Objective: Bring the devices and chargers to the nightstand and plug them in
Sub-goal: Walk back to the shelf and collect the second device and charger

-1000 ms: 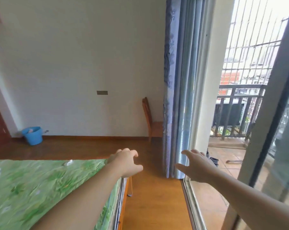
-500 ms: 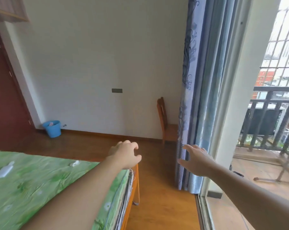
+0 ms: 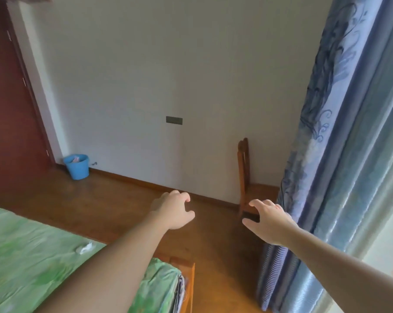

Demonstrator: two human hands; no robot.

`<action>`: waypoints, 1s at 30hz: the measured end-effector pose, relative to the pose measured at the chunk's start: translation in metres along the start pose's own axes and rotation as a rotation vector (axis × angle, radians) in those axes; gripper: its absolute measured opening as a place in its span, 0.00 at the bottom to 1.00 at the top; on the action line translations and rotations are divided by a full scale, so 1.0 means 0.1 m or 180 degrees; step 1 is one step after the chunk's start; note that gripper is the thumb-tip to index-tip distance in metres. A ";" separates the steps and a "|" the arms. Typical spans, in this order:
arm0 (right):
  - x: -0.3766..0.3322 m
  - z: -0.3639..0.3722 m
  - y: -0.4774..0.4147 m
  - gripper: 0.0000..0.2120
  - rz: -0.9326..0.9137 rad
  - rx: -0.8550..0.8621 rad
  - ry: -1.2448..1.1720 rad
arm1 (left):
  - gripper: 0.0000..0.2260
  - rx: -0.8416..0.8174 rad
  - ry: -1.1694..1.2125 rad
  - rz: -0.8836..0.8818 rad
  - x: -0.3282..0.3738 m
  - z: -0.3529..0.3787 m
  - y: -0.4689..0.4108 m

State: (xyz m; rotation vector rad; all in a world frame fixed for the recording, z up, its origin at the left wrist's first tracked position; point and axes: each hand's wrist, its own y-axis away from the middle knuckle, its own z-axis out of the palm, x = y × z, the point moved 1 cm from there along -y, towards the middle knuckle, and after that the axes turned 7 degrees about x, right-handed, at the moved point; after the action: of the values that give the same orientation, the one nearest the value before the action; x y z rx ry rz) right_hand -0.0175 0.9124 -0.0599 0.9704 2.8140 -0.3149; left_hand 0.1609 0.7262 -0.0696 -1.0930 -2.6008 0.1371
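My left hand point(image 3: 174, 210) is stretched out ahead over the wooden floor, fingers curled and apart, holding nothing. My right hand point(image 3: 269, 219) reaches forward beside it, fingers spread, also empty. A small white object point(image 3: 85, 247), possibly a charger, lies on the green bed cover point(image 3: 33, 256) at lower left; it is too blurred to name. No nightstand or device shows clearly in this view. A dark wall plate point(image 3: 174, 120) sits on the white wall ahead.
A wooden chair point(image 3: 245, 177) stands against the wall, partly behind the blue curtain point(image 3: 322, 154) on the right. A blue bucket point(image 3: 76, 166) sits by the dark red door point(image 3: 8, 109) at left. The bed's wooden corner point(image 3: 188, 279) juts out below my left arm.
The view has swung left, away from the balcony; the railing has left the frame and the door and bucket have come in. Both hands stay outstretched and empty.
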 end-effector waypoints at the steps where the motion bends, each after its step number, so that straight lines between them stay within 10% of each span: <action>1: -0.01 0.00 -0.22 0.28 -0.0034 0.0008 -0.0001 | 0.20 0.0012 -0.0007 -0.0013 -0.03 0.00 -0.20; 30: -0.57 0.89 -6.55 0.31 -0.1655 -0.0754 -0.0612 | 0.21 0.0204 -0.0468 -0.1314 -1.29 0.73 -5.16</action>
State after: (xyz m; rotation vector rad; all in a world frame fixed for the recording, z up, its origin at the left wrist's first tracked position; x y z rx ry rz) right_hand -0.3738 0.3530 -0.0364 0.1422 2.7932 -0.1149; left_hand -0.1289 0.2745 -0.0637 -0.5236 -2.8670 0.2092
